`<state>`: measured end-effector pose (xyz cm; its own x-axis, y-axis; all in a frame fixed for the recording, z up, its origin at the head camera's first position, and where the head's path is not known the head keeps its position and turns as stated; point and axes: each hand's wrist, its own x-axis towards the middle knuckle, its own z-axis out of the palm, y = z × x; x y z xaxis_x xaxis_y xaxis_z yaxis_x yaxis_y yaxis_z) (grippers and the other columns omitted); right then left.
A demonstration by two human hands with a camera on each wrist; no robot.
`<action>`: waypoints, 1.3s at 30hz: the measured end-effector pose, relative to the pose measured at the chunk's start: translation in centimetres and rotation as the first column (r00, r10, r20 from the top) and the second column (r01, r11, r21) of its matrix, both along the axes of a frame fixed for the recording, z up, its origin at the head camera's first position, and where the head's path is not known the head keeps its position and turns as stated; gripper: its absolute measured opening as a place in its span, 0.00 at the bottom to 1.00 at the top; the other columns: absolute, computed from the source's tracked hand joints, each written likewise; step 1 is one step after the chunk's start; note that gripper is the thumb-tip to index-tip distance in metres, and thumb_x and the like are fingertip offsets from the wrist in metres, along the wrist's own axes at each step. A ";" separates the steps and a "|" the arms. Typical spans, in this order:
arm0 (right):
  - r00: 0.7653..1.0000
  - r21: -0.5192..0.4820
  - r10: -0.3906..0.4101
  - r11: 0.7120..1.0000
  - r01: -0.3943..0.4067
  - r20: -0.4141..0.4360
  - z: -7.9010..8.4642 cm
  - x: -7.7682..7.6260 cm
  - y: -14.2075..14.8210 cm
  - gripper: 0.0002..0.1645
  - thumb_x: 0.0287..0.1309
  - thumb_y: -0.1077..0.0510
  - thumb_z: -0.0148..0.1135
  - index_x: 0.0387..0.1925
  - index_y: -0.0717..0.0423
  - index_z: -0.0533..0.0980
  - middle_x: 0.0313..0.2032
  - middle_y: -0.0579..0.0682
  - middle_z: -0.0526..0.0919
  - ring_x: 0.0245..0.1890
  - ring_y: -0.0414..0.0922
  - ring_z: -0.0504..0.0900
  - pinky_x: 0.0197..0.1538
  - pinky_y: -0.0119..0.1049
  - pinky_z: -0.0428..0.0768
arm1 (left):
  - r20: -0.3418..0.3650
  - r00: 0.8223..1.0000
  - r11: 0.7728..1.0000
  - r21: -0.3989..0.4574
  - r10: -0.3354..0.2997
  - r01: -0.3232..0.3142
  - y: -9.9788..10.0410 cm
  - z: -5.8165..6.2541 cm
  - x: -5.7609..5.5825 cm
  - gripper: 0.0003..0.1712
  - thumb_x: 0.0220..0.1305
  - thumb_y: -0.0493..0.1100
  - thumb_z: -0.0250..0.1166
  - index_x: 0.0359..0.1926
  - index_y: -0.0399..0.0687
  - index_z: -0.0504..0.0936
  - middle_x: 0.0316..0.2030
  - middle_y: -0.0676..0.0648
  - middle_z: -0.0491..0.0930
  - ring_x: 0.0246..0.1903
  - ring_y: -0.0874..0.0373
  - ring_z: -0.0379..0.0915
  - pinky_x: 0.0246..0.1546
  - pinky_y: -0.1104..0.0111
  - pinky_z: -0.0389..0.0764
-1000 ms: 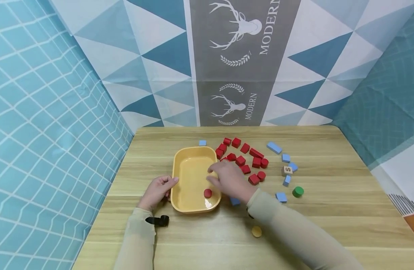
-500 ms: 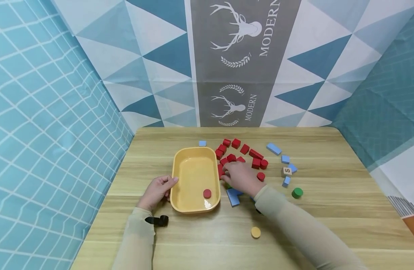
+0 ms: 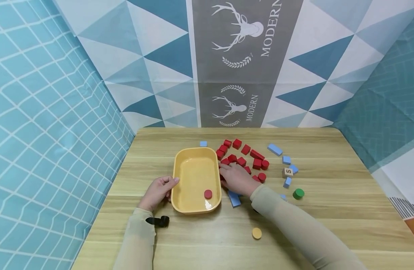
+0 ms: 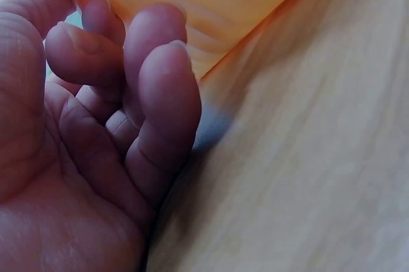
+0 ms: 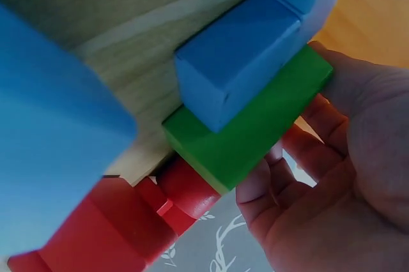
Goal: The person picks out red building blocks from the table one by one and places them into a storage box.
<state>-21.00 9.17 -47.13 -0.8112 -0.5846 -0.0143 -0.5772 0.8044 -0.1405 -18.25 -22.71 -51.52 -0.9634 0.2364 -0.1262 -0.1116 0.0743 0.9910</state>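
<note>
In the head view, my left hand grips the left rim of a yellow plastic tray, thumb on the rim. Its curled fingers show against the tray's outer side in the left wrist view. One red disc lies inside the tray. Just beyond the right rim is my right hand. The right wrist view shows it pinching a long green block between thumb and fingers. A blue block lies against that green one, and red blocks sit close by. From above, the hand hides the green block.
Many red blocks cluster behind the right hand. Farther right are blue blocks, a wooden letter cube and a green cylinder. A yellow disc lies toward the front, and a small blue block behind the tray.
My right hand has gone from over the tray's right rim to the blocks on the right, then slightly back left beside the rim. The left hand and tray stay put.
</note>
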 end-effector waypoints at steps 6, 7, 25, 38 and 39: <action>1.000 -0.002 -0.006 1.000 0.006 0.009 -0.2 0.0 0.0 0.28 0.65 0.43 0.63 0.62 0.49 0.74 0.62 0.47 0.74 0.57 0.46 0.70 0.59 0.47 0.72 | 0.013 0.999 0.999 0.018 -0.029 0.029 0.0 0.4 0.1 0.23 0.71 0.50 0.62 0.24 0.40 0.70 0.13 0.51 0.65 0.13 0.57 0.64 0.14 0.71 0.72; 1.000 -0.007 -0.005 1.000 0.005 0.012 -0.2 0.0 0.0 0.28 0.64 0.44 0.63 0.62 0.49 0.74 0.62 0.47 0.74 0.57 0.46 0.70 0.60 0.47 0.72 | 0.014 0.999 0.999 0.017 -0.030 0.030 0.0 0.4 0.1 0.22 0.71 0.50 0.61 0.24 0.40 0.70 0.13 0.51 0.65 0.13 0.57 0.64 0.14 0.71 0.72; 0.998 -0.009 0.041 0.999 -0.041 -0.038 -0.5 0.4 0.1 0.20 0.65 0.54 0.63 0.57 0.52 0.80 0.58 0.52 0.74 0.54 0.49 0.71 0.60 0.46 0.74 | 0.004 1.000 1.000 0.016 -0.007 0.007 0.0 -0.2 -0.1 0.24 0.69 0.53 0.64 0.24 0.41 0.70 0.13 0.51 0.65 0.13 0.57 0.64 0.13 0.71 0.72; 1.000 0.020 0.020 1.000 -0.020 -0.023 -0.5 0.3 0.0 0.25 0.63 0.54 0.66 0.61 0.51 0.77 0.61 0.51 0.75 0.57 0.49 0.71 0.61 0.47 0.72 | 0.038 0.999 1.000 0.007 -0.026 0.025 0.1 1.0 0.2 0.21 0.72 0.48 0.60 0.24 0.41 0.71 0.13 0.50 0.65 0.14 0.56 0.65 0.15 0.70 0.74; 0.999 0.020 0.021 1.000 -0.020 -0.026 -0.6 0.2 0.0 0.25 0.62 0.54 0.67 0.60 0.52 0.77 0.60 0.51 0.76 0.56 0.48 0.71 0.60 0.46 0.73 | 0.037 0.999 1.000 0.006 -0.025 0.025 0.2 1.4 0.3 0.21 0.72 0.48 0.61 0.24 0.41 0.71 0.13 0.50 0.65 0.14 0.56 0.65 0.15 0.70 0.74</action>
<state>-20.75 9.21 -47.68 -0.7993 -0.6009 -0.0051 -0.5969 0.7948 -0.1094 -17.92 -22.48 -50.11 -0.9518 0.2613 -0.1608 -0.1468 0.0723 0.9865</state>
